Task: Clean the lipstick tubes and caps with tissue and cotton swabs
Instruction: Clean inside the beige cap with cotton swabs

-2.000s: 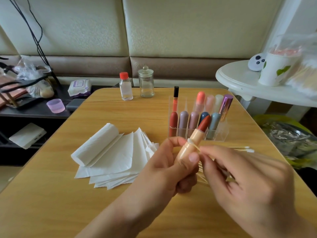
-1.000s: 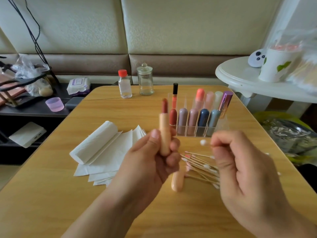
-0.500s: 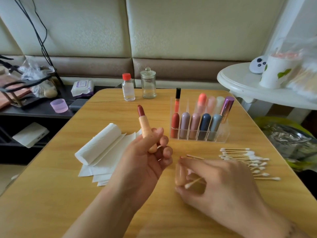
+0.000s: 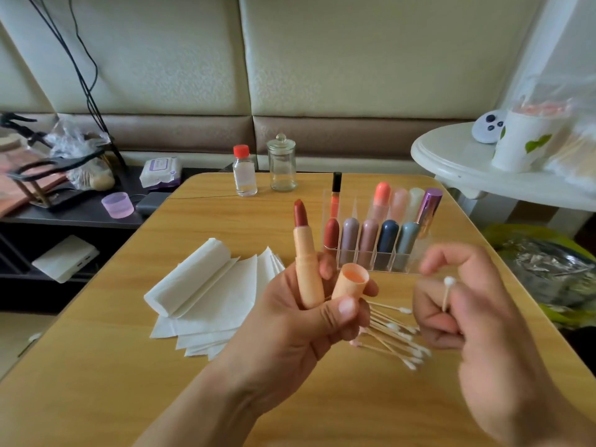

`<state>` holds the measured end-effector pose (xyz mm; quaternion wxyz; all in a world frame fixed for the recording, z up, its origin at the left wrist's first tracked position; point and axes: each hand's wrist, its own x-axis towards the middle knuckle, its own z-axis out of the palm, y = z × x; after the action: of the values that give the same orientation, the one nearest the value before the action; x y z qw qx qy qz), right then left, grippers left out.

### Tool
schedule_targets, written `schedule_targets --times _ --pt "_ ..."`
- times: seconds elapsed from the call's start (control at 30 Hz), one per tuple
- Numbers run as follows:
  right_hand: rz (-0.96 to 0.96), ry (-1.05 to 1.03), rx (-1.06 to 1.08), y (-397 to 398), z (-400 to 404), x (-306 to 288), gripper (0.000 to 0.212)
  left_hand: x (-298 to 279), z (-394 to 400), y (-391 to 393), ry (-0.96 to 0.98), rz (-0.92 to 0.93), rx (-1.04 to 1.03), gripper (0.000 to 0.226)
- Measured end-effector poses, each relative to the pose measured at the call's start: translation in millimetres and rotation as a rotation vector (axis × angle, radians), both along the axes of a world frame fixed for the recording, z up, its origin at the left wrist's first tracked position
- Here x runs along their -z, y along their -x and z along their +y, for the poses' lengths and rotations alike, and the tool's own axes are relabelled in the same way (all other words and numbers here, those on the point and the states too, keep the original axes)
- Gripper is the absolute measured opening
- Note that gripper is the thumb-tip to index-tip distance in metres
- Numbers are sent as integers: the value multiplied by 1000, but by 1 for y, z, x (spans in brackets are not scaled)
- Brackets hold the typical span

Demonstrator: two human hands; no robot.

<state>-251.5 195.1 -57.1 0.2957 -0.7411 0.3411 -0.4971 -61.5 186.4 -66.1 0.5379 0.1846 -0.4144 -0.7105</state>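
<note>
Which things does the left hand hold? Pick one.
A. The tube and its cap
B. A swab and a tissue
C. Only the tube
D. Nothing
A: the left hand grips the upright tube and the cap, open end up, side by side.

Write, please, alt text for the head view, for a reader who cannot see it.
The left hand holds an open lipstick and its cap, open end up, while the right hand pinches a swab beside them. On the table lie tissues, more swabs and a rack of lipsticks.
</note>
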Motion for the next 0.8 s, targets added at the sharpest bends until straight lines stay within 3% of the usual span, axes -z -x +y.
schedule_targets --times 0.13,0.27,0.37,0.5,0.63,0.8 --pt "-31 30 55 0 -1 -4 28 1 0 2 -16 -30 16 29" --pt "-1 204 191 2 -6 0 8 0 1 1 -97 -61 35 16" --pt "43 244 254 5 -8 -2 8 -3 1 -3 -234 -7 133 17" --pt "145 296 241 5 -8 -1 11 -2 0 -7 -311 37 293 16" --pt "201 355 214 4 -9 -1 13 -1 0 -9 -342 -18 267 31" --pt "314 408 222 6 -11 0 21 -2 1 -7 -337 6 271 23"
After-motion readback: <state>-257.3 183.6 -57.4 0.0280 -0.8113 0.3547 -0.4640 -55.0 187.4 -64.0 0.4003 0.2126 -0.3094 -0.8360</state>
